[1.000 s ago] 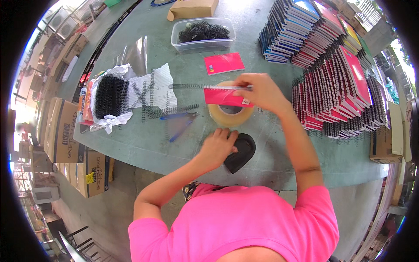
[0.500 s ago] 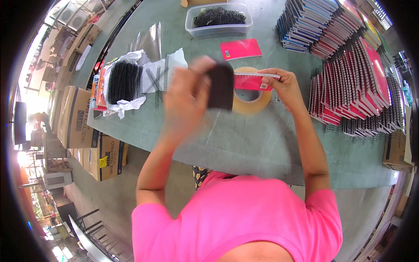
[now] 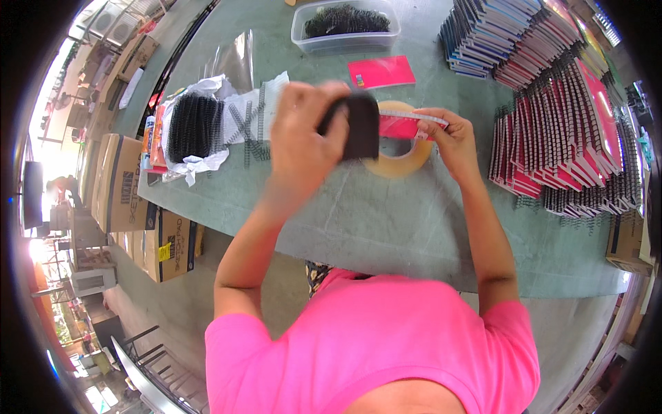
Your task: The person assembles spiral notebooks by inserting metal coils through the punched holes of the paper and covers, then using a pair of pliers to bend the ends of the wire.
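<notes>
Red notebook (image 3: 398,126), glossy, pinched by right hand (image 3: 452,141); left hand (image 3: 307,134) grips rounded black block (image 3: 363,127).

You're rocking a hot-pink, round-necked, short-sleeved top (image 3: 372,328), dark-and-pale patterned fabric (image 3: 316,277) peeking out near the waist, bare hands (image 3: 301,134).

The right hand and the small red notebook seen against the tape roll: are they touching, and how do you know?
Touching: the head view shows the right hand pinching the red notebook at its right end, between thumb and fingers.
</notes>
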Action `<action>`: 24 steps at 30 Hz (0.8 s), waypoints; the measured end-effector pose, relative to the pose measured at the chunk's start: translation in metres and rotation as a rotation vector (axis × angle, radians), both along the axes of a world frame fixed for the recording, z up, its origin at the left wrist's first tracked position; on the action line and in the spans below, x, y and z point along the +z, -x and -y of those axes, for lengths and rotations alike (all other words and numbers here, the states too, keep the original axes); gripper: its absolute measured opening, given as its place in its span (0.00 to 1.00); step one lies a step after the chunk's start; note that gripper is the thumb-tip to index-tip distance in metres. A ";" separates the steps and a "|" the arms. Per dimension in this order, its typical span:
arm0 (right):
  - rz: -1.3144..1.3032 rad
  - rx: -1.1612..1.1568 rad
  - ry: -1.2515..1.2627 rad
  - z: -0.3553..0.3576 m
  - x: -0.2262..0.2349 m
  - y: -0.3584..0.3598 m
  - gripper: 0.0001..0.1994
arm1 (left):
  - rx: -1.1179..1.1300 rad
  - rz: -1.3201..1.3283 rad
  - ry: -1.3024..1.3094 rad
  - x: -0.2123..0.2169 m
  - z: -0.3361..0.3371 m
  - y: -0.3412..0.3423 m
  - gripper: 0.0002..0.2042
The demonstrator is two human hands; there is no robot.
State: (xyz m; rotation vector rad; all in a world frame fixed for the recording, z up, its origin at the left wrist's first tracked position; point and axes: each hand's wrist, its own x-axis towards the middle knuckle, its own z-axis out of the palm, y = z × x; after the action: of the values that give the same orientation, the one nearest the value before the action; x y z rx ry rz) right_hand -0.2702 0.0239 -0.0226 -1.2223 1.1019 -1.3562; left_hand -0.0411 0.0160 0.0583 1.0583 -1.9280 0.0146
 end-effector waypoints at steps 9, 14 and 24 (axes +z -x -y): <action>0.002 -0.018 -0.032 -0.004 -0.003 0.004 0.11 | -0.038 -0.069 -0.009 0.009 0.009 -0.001 0.13; -0.011 -0.041 -0.020 -0.005 0.005 -0.001 0.10 | -0.319 0.257 -0.463 -0.041 -0.008 -0.001 0.11; 0.005 -0.043 -0.041 -0.006 -0.003 0.001 0.08 | -0.072 -0.060 0.145 -0.003 0.021 -0.002 0.10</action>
State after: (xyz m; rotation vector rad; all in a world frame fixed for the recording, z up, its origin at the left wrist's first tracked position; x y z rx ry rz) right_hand -0.2710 0.0303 -0.0252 -1.1712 1.1526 -1.3619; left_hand -0.0389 -0.0055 0.0557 0.8833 -1.8795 0.0804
